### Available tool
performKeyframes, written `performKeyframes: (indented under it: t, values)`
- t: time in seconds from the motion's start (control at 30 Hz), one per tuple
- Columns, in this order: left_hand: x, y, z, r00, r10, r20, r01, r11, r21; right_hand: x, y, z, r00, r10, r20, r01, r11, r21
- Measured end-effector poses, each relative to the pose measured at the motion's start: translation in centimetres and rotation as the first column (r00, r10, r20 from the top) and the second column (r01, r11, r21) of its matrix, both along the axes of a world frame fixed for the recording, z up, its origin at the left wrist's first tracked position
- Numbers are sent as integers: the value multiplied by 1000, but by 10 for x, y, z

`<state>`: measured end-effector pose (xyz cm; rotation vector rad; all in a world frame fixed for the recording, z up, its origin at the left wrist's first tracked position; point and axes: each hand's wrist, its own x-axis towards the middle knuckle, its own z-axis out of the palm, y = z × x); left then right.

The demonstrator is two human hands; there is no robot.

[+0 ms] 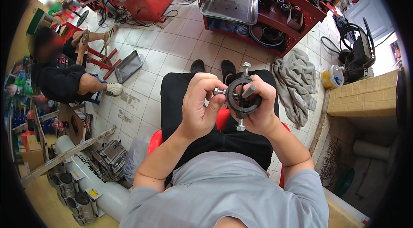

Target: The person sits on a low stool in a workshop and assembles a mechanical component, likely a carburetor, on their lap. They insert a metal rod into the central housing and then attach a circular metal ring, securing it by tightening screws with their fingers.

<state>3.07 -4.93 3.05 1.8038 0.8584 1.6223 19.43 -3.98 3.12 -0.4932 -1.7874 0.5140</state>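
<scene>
Above my lap, my right hand (266,109) is wrapped round a dark metal ring (233,106) with bolts set through its rim. One bolt (246,68) sticks out at the top and another bolt (240,124) at the bottom. At the ring's left side, the thumb and fingers of my left hand (198,106) pinch the head of a third bolt (219,92). A short grey metal rod (249,90) shows across the ring beside my right thumb. Part of the ring is hidden by my right fingers.
Ahead stands a red tool cart (258,15) with a steel tray (231,2) on it. Grey cloth (294,81) lies on the tiled floor to my right, near a white bucket (332,76). At left, another person (64,73) sits by a metal tray (128,66). A white tank (97,185) lies lower left.
</scene>
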Motion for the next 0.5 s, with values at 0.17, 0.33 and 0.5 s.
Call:
performKeyframes:
  t: [0.17, 0.33, 0.5]
  values:
    - [1, 0, 1, 999, -8, 35, 8, 1000, 2, 0, -2, 3, 1000, 16, -14, -17, 999, -31]
    - [6, -2, 0, 986, -61, 157, 71, 996, -58, -2, 0, -2, 999, 18, -41, -18, 1000, -7]
    - [3, 1, -7, 990, -75, 118, 82, 995, -52, -1, -8, 2, 991, 80, -107, -104, 967, -234]
